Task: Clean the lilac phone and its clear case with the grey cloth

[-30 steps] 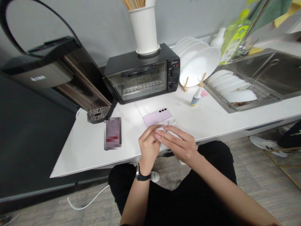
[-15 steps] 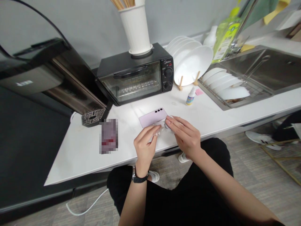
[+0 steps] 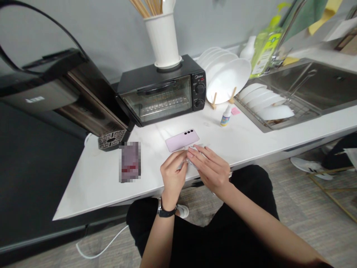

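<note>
My left hand (image 3: 173,167) is closed, its fingers pinching a clear, see-through piece (image 3: 189,161) that looks like a transparent phone case, mostly hidden by the fingers. My right hand (image 3: 213,169) presses its fingertips against that piece from the other side. Something thin and whitish, perhaps a cloth, shows at its fingers, but I cannot make out its kind. Just beyond both hands a lilac phone (image 3: 181,140) lies on the white counter (image 3: 150,160), back side up with its camera lenses at the right end. Farther right stands a small spray bottle (image 3: 225,116).
A pixelated dark item (image 3: 130,162) lies on the left, near a black drink machine (image 3: 111,139). Behind are a toaster oven (image 3: 161,96) carrying a white utensil pot (image 3: 162,41), and racked plates (image 3: 228,82). The sink (image 3: 329,82) with bowls (image 3: 264,100) is at right.
My right hand has moved left, closer to my left hand, so the fingertips of both now meet over the clear piece. The phone and the bottle stay in place.
</note>
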Demonstrator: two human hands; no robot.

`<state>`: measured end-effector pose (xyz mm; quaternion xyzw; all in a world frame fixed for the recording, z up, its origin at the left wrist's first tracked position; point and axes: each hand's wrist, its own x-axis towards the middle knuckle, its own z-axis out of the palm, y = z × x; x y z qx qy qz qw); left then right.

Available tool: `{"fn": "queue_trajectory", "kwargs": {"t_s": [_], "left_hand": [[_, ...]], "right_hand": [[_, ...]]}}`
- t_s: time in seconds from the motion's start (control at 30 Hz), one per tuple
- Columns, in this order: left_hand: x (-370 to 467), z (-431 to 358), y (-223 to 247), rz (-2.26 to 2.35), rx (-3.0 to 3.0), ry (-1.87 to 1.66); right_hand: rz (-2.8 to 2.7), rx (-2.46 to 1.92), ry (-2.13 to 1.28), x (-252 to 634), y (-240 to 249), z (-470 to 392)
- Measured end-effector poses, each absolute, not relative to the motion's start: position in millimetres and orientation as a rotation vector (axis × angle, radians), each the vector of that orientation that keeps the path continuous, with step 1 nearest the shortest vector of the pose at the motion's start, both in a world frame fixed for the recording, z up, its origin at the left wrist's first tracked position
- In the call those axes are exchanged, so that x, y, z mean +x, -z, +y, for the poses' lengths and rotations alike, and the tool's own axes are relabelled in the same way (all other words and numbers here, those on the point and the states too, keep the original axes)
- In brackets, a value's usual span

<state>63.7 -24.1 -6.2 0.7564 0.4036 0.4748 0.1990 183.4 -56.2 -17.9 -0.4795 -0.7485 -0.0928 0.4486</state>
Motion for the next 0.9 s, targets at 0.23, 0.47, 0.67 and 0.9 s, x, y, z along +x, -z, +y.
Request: {"fn": "queue_trajectory", "kwargs": {"t_s": [0.23, 0.47, 0.67, 0.9], "left_hand": [[57, -25, 9, 1.079, 2.071, -1.324], [58, -25, 10, 1.051, 2.049, -1.328], [59, -25, 8, 1.038, 2.086, -1.267], [60, -23, 5, 1.108, 2.077, -1.314]], "right_hand": [[-2.062, -0.997, 0.288, 176, 12, -61], [-2.179, -0.957, 0.299, 193, 12, -58], [-2.199, -0.941, 0.300, 202, 16, -58], [-1.952, -1.090, 0.258, 214, 29, -51]]}}
